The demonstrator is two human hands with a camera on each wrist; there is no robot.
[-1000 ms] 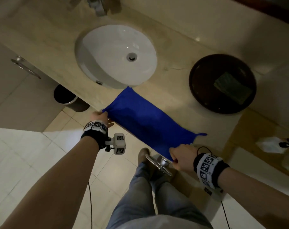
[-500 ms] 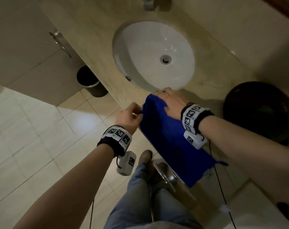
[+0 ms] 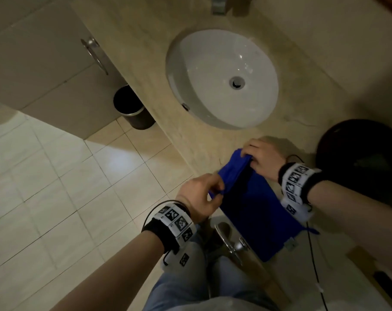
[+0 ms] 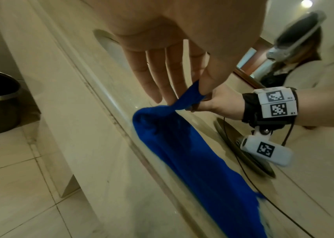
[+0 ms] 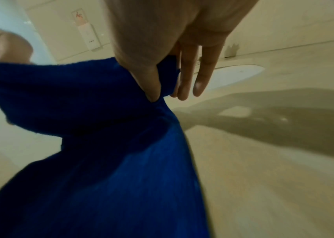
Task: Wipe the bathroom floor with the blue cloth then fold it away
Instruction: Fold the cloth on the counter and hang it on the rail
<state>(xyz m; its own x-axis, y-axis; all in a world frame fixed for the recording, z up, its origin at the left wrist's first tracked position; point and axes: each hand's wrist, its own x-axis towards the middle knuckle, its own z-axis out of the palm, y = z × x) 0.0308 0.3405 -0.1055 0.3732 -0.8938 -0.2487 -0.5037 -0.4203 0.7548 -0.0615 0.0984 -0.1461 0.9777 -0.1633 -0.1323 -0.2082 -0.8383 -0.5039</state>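
The blue cloth (image 3: 253, 209) lies on the beige counter edge (image 3: 186, 140), below the sink, and hangs partly over the front. My left hand (image 3: 219, 190) pinches its near-left corner, raised off the counter. My right hand (image 3: 250, 157) pinches the far corner, so the cloth's top edge is bunched and lifted between both hands. In the left wrist view, thumb and forefinger of my left hand (image 4: 198, 90) nip the cloth (image 4: 192, 153), with the other fingers straight. In the right wrist view, my right hand (image 5: 162, 82) grips a fold of the cloth (image 5: 100, 145).
A white sink basin (image 3: 222, 79) is set in the counter just behind the hands. A dark round tray (image 3: 358, 162) sits at the right. A black bin (image 3: 132, 108) stands under the counter on the tiled floor (image 3: 55, 187). A metal cabinet handle (image 3: 231, 241) sticks out by my legs.
My right hand went from the cloth's right end to its far corner near the sink. Both hands now pinch and lift the top edge, which lay flat before.
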